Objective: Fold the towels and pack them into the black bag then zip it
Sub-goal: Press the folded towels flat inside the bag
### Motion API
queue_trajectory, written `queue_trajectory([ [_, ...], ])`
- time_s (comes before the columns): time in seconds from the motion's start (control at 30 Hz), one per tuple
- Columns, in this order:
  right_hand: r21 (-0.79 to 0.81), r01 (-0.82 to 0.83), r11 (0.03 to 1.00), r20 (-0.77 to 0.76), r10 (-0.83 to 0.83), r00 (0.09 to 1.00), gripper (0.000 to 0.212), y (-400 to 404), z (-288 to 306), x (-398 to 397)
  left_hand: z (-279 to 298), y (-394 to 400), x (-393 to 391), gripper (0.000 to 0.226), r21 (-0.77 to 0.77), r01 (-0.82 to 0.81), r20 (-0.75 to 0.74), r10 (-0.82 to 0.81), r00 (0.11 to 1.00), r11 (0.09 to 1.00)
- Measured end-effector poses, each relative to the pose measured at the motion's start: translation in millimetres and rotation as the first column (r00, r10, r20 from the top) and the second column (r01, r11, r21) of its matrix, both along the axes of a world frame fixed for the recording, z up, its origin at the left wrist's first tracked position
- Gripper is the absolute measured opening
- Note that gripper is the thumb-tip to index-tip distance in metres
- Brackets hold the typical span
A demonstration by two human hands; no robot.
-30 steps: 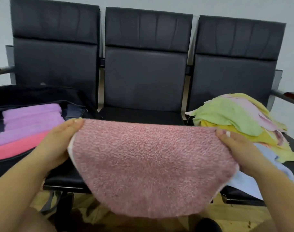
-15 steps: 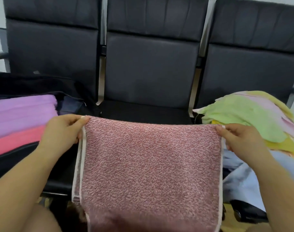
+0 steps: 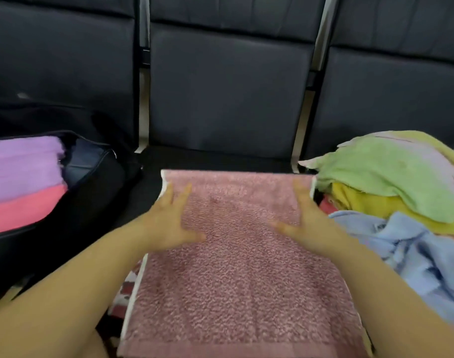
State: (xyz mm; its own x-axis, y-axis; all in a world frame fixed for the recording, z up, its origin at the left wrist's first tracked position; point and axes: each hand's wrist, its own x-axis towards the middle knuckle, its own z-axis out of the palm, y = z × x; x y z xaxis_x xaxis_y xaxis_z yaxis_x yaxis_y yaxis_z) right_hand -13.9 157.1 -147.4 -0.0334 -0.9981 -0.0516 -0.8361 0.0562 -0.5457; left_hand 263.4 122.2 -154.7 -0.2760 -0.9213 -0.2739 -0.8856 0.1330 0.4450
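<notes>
So I've got the pink towel (image 3: 241,257) laid on the middle seat (image 3: 220,157), long axis running from the backrest toward me, near end draping off the front edge. It's nubby terry with a thin white hem down both sides (a bit blurry). My left hand (image 3: 169,223) and right hand (image 3: 308,223) press flat on it, fingers spread wide. Black bag (image 3: 91,192) sits left, holding folded purple and coral towels; loose pile (image 3: 391,192) right.
</notes>
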Motion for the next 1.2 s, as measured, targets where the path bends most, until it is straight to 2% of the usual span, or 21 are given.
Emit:
queue_trajectory([
  [0.1, 0.382, -0.086, 0.920, -0.257, 0.195, 0.946, 0.094, 9.8, -3.8, -1.2, -6.0, 5.2, -0.5, 0.113, 0.236, 0.093, 0.309, -0.166, 0.937, 0.967],
  [0.17, 0.561, -0.062, 0.826, -0.334, 0.294, 0.896, 0.096, 11.3, -7.5, -1.7, -11.6, 1.3, 4.3, 0.116, 0.313, 0.096, 0.370, -0.214, 0.904, 0.945],
  [0.2, 0.580, -0.046, 0.813, -0.356, 0.304, 0.884, 0.098, 9.0, -10.7, -1.7, -14.0, -1.8, 6.4, 0.121, 0.309, 0.082, 0.367, -0.199, 0.909, 0.947],
  [0.27, 0.495, -0.056, 0.867, -0.329, 0.247, 0.912, 0.099, 1.3, -16.3, -0.7, -18.8, -10.9, 10.7, 0.132, 0.205, 0.005, 0.344, -0.076, 0.936, 0.979],
  [0.3, 0.421, -0.052, 0.905, -0.289, 0.188, 0.939, 0.097, -2.0, -17.6, -0.3, -19.6, -14.3, 12.0, 0.129, 0.099, -0.052, 0.343, 0.015, 0.939, 0.994],
  [0.37, 0.267, -0.013, 0.964, -0.194, 0.067, 0.979, 0.091, -4.6, -17.2, -2.2, -18.7, -17.3, 14.6, 0.109, -0.169, -0.142, 0.332, 0.192, 0.924, 0.975],
  [0.43, 0.157, 0.042, 0.987, -0.117, -0.024, 0.993, 0.087, -2.4, -13.7, -8.7, -14.0, -16.4, 17.8, 0.080, -0.328, -0.199, 0.271, 0.294, 0.916, 0.923],
  [0.47, 0.137, 0.066, 0.988, -0.087, -0.054, 0.995, 0.085, 0.4, -11.0, -12.5, -11.7, -15.7, 20.3, 0.066, -0.330, -0.229, 0.240, 0.316, 0.918, 0.916],
  [0.53, 0.164, 0.124, 0.979, -0.030, -0.121, 0.992, 0.082, 7.1, -8.0, -21.0, -7.7, -11.1, 24.7, 0.050, -0.226, -0.280, 0.228, 0.330, 0.916, 0.933],
  [0.63, 0.270, 0.174, 0.947, 0.042, -0.193, 0.980, 0.057, 17.8, -5.3, -31.5, -8.6, -1.3, 30.3, 0.048, -0.046, -0.246, 0.327, 0.247, 0.912, 0.968],
  [0.73, 0.348, 0.206, 0.914, 0.094, -0.253, 0.963, 0.022, 25.4, -7.4, -41.9, -8.4, 8.7, 30.6, 0.052, 0.013, -0.250, 0.299, 0.235, 0.925, 0.968],
  [0.77, 0.367, 0.227, 0.902, 0.079, -0.273, 0.959, 0.018, 27.6, -8.9, -45.4, -7.6, 13.4, 30.3, 0.054, 0.027, -0.244, 0.282, 0.227, 0.932, 0.969],
  [0.83, 0.443, 0.261, 0.858, 0.047, -0.313, 0.949, 0.028, 33.5, -11.8, -51.9, -7.0, 22.1, 31.8, 0.058, 0.058, -0.225, 0.290, 0.200, 0.936, 0.973],
  [0.93, 0.526, 0.277, 0.804, -0.014, -0.317, 0.948, 0.039, 46.3, -9.6, -54.8, -3.7, 33.7, 39.2, 0.045, -0.026, -0.215, 0.345, 0.210, 0.915, 0.976],
  [1.03, 0.575, 0.247, 0.780, -0.033, -0.279, 0.960, 0.040, 59.7, -5.6, -52.0, -2.6, 42.9, 45.3, 0.044, -0.026, -0.205, 0.393, 0.199, 0.898, 0.978],
  [1.2, 0.540, 0.217, 0.813, 0.089, -0.311, 0.946, 0.029, 78.3, 1.5, -47.3, -3.2, 60.7, 41.4, 0.029, 0.180, -0.197, 0.145, 0.173, 0.974, 0.964],
])
